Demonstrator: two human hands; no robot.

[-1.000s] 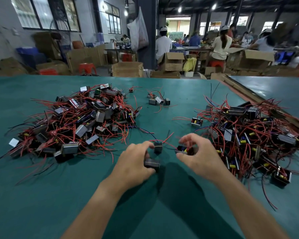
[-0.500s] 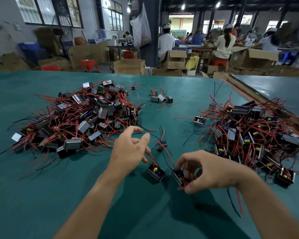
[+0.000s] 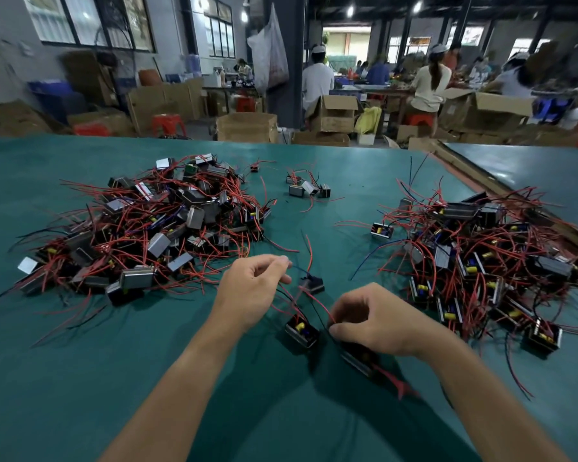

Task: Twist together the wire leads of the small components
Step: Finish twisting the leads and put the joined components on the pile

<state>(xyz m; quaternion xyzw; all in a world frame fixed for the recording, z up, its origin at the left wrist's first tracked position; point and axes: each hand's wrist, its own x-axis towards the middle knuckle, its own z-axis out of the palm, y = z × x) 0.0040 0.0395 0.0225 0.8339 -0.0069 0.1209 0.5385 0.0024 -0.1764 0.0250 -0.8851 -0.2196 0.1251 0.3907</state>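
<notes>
At the near edge of the green table (image 3: 80, 378), between two heaps: left hand (image 3: 252, 290) curled, thumb and forefinger pinching thin leads (image 3: 287, 295) that run down to a small component (image 3: 300, 329) lying between the hands, yellow part showing. Right hand (image 3: 376, 320) also curled, fingertips nipped on a red lead (image 3: 318, 303) just beside that component. A second component (image 3: 357, 358) sits under its palm, half hidden. A third component (image 3: 311, 284) lies just beyond, apart from both hands. Reads as the gathering step: ends picked up, no twist visible between them yet. Next move likely calls for bringing the pinched ends side by side and rolling them together while the bodies stay put on the cloth. Left heap (image 3: 154, 228) and right heap (image 3: 474, 255) flank the work. Cardboard boxes (image 3: 247, 126) stand behind. No writing legible anywhere; component faces too small, boxes blurred.
</notes>
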